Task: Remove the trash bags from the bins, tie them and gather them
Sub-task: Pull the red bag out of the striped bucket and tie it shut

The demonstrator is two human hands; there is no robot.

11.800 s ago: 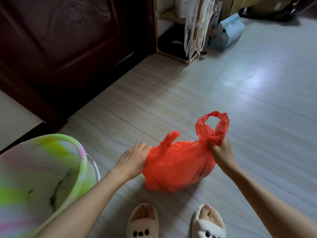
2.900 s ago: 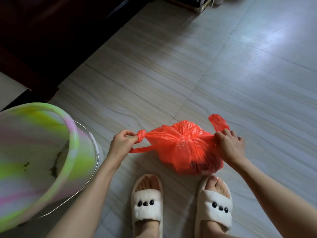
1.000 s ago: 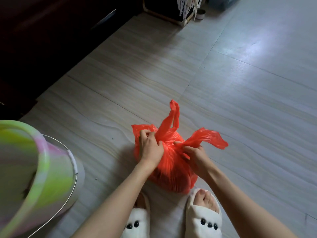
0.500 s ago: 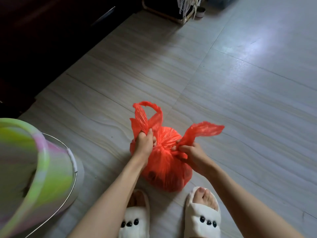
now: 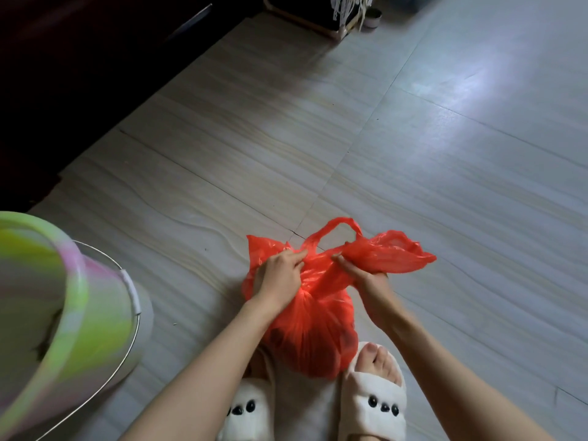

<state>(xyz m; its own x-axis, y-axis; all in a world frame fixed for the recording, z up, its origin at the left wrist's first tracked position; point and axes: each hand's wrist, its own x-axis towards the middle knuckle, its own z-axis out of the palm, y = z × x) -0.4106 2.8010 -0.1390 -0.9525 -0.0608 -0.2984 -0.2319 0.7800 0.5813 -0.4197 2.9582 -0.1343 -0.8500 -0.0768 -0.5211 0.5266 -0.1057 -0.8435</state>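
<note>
A full red trash bag (image 5: 313, 326) sits on the tiled floor just in front of my slippered feet. My left hand (image 5: 278, 276) pinches the bag's left handle at the neck. My right hand (image 5: 361, 272) grips the right handle, whose loose end (image 5: 394, 251) fans out to the right. A thin loop of plastic arches between the two hands above the neck. A green, pink and white bucket (image 5: 79, 316) with a wire handle stands tilted at the left, with no bag inside it.
Dark wooden furniture (image 5: 79, 74) runs along the upper left. A low shelf with hanging white cords (image 5: 343, 11) and a small round cup (image 5: 372, 19) stand at the top. The pale tiled floor (image 5: 445, 154) stretches to the right.
Over the last second both hands have crossed the bag's handles at the neck. The left handle loop has dropped lower and the right end is spread wider to the right.
</note>
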